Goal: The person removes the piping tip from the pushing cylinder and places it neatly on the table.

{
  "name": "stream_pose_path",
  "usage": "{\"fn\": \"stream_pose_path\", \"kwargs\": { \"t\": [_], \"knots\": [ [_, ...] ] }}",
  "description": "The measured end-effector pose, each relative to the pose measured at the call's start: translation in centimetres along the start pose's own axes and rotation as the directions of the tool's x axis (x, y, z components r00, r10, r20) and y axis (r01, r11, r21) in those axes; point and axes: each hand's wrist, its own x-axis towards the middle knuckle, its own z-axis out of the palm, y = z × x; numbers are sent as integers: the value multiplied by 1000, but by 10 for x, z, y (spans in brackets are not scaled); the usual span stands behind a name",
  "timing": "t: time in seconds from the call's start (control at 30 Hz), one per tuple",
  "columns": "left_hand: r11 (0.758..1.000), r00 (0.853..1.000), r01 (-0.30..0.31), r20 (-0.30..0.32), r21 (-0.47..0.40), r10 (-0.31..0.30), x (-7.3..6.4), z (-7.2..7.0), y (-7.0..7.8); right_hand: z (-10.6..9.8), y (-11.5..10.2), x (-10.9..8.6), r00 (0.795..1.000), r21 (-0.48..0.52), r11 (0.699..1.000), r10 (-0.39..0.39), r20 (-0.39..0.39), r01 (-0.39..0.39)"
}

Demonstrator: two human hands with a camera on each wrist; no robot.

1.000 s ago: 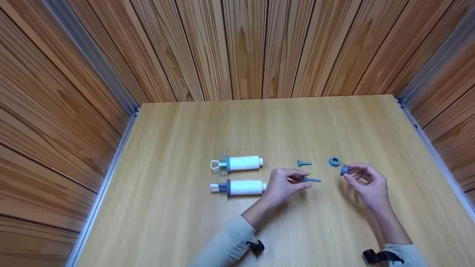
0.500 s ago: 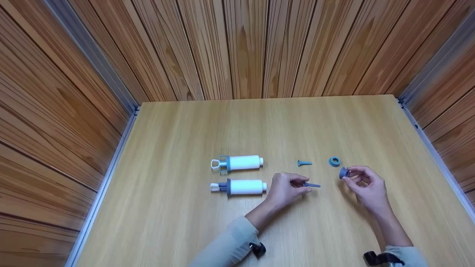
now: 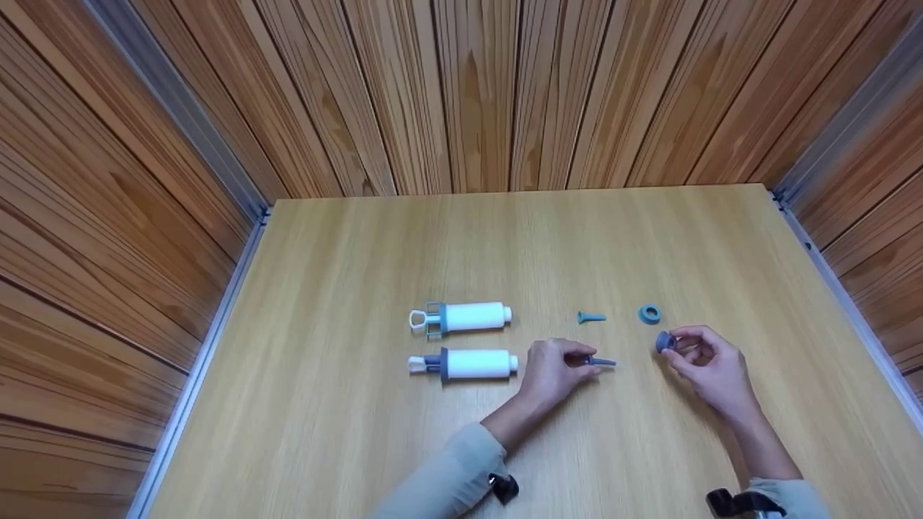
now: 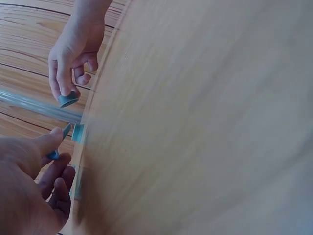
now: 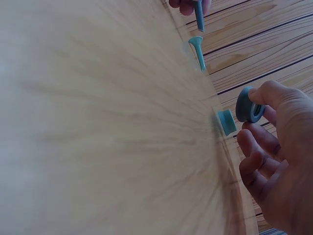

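Observation:
My left hand point(image 3: 554, 371) pinches a slim dark blue nozzle piece point(image 3: 603, 362) by its wide end, the thin stem pointing right. To the right, my right hand point(image 3: 715, 369) holds a dark blue flanged ring cap point(image 3: 664, 342) between thumb and fingertips. Its hollow side shows in the right wrist view, where the ring cap point(image 5: 248, 105) is tipped on edge. Between and beyond the hands lie a teal nozzle point(image 3: 593, 317) and a teal ring cap point(image 3: 650, 314). The two held parts are apart from each other.
Left of the hands lie two white toy syringes, the farther with teal fittings point(image 3: 474, 316), the nearer with dark blue fittings point(image 3: 479, 364). Wood-panel walls point(image 3: 472, 94) and metal rails point(image 3: 195, 367) bound the wooden table point(image 3: 346, 274).
Both hands have shifted slightly toward the person, carrying the nozzle and ring cap. The ring cap has turned a little in the right fingers. The parts on the table have stayed put.

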Motion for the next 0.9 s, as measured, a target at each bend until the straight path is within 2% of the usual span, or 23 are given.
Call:
{"fn": "stream_pose_path", "kwargs": {
  "t": [0.23, 0.53, 0.73, 0.9],
  "knots": [
    [998, 1000, 20, -7, 59, -20, 0, 0, -2, -3, 5, 2, 999, -78, 997, 19, 33, -16],
    [992, 999, 38, -27, 119, -35, 5, -1, -1, -7, 1, 4, 992, -132, 991, 5, 130, 12],
    [990, 996, 85, -10, 110, -85, 7, 0, -1, -10, 1, 5, 984, -136, 990, 3, 178, 21],
    [989, 996, 88, -8, 116, -87, 8, 0, 0, -12, 1, 6, 978, -120, 992, -13, 209, 38]
  ]
}}
